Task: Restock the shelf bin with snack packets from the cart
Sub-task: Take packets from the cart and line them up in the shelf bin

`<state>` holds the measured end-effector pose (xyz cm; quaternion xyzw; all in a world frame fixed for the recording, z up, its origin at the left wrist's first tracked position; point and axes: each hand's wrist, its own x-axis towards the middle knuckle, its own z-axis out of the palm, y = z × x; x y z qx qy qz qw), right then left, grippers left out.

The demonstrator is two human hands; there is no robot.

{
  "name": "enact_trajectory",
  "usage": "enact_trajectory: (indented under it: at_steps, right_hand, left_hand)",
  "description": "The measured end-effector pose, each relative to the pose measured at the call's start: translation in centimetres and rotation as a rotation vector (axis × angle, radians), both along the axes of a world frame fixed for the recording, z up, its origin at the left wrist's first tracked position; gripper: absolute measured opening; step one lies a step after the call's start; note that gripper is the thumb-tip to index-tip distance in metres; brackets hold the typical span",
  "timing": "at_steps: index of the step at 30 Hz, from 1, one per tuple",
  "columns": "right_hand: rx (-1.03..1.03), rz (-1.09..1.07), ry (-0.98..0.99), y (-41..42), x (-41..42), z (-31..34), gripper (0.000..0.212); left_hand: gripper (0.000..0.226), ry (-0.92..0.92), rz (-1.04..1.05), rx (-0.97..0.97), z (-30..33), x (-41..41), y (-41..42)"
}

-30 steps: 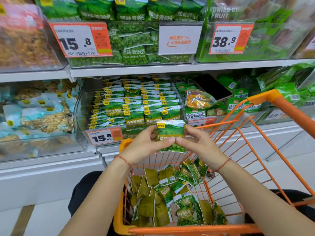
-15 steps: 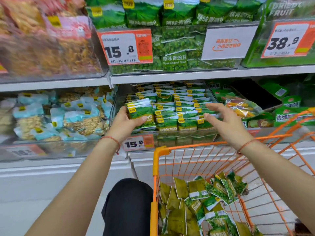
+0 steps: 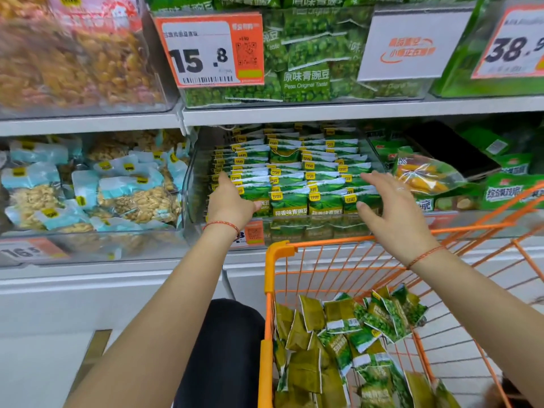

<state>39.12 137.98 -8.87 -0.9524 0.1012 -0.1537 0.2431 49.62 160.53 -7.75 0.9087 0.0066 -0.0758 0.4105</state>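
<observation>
Orange price tag (image 3: pixel 210 50) "15.8", green packet (image 3: pixel 306 82) "Peas Original Taste", right tag (image 3: pixel 512 42) "38."

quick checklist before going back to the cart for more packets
1. Left hand free: ok, fingers straight against the left row of packets in the shelf bin, holding nothing.
2. Right hand free: ok, open above the right rows.
3. Packet rows upright: ok.
4. Room left in bin: cannot tell, rows look full.
5. Stock in cart: ok, loose packets piled inside.
</observation>
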Motion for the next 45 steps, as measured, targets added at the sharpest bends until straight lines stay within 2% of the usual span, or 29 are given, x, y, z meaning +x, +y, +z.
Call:
enact_trajectory:
  at_steps: [5,8,10,11,13,15,18,22,24,27,29,31,33,35,36,37,38,41,43,45]
  right_hand:
    - [-0.018,0.016,0.056,0.4,-0.3,-1.0,0.057]
    - [-0.005,0.017,0.057,0.6,-0.3,-0.9,0.058]
    - [0.021,0.018,0.065,0.6,-0.4,-0.6,0.059]
    - [0.024,0.019,0.066,0.6,-0.5,-0.6,0.059]
    - [0.003,0.021,0.063,0.5,-0.8,-0.6,0.059]
    - [-0.023,0.025,0.06,0.5,-1.1,-0.7,0.06]
    - [-0.028,0.026,0.026,0.6,-1.7,-0.8,0.058]
    - [0.026,0.054,-0.14,0.1,-3.2,-0.5,0.048]
    - [0.02,0.097,-0.211,-0.7,-4.6,-0.1,0.04]
    - [-0.022,0.149,-0.196,-2.4,-6.7,0.1,0.027]
    - [-0.043,0.16,-0.043,-3.4,-7.6,0.1,0.02]
    - [-0.113,0.179,0.302,-4.3,-8.1,-0.5,0.022]
    - [-0.178,0.191,0.722,-5.1,-8.4,-1.9,0.029]
    - [-0.241,0.228,0.986,-5.5,-8.8,-3.5,0.03]
    - [-0.263,0.241,1.037,-5.4,-8.9,-4.4,0.025]
    - [-0.27,0.238,1.071,-5.2,-8.9,-5.1,0.02]
    - [-0.273,0.238,1.093,-5.1,-8.8,-5.9,0.019]
    - [-0.3,0.192,1.112,-4.9,-8.0,-8.8,0.063]
    - [-0.248,0.129,1.141,-4.8,-7.5,-10.6,0.076]
    - [-0.19,0.044,1.188,-4.7,-7.3,-12.1,0.084]
  left_hand:
    - [0.083,0.18,-0.045,-0.069,1.5,0.1,-0.7]
    - [0.091,0.189,-0.08,0.003,1.8,0.5,0.1]
    - [0.101,0.035,-0.133,0.148,1.4,-0.1,0.7]
    - [0.099,-0.063,-0.16,0.275,1.0,-0.4,0.9]
    - [0.082,-0.192,-0.193,0.525,0.4,-1.0,0.8]
    - [0.072,-0.215,-0.209,0.625,0.1,-1.4,0.3]
    - [0.073,-0.125,-0.242,0.574,0.1,-1.1,0.0]
    - [0.077,-0.046,-0.269,0.54,1.0,-0.9,0.8]
    - [0.072,-0.173,-0.233,0.581,1.3,-2.0,0.7]
    - [0.057,-0.578,-0.262,0.454,2.7,-5.1,-0.7]
    - [0.047,-0.675,-0.377,0.35,3.0,-7.4,-2.7]
    - [0.04,-0.585,-0.566,0.297,2.8,-9.6,-5.1]
    - [0.038,-0.363,-0.809,0.427,2.0,-11.3,-7.4]
    - [0.038,-0.012,-0.993,0.65,0.4,-12.2,-9.3]
    - [0.04,0.163,-1.023,0.763,-1.0,-12.3,-9.9]
    - [0.041,0.262,-1.039,0.838,-2.8,-12.2,-10.4]
    - [0.042,0.284,-1.055,0.861,-4.6,-11.9,-10.7]
    - [0.046,0.252,-1.071,0.819,-8.5,-11.1,-11.3]
    - [0.042,0.257,-1.086,0.799,-9.1,-10.8,-11.2]
    - [0.05,0.25,-1.078,0.763,-9.7,-10.3,-11.2]
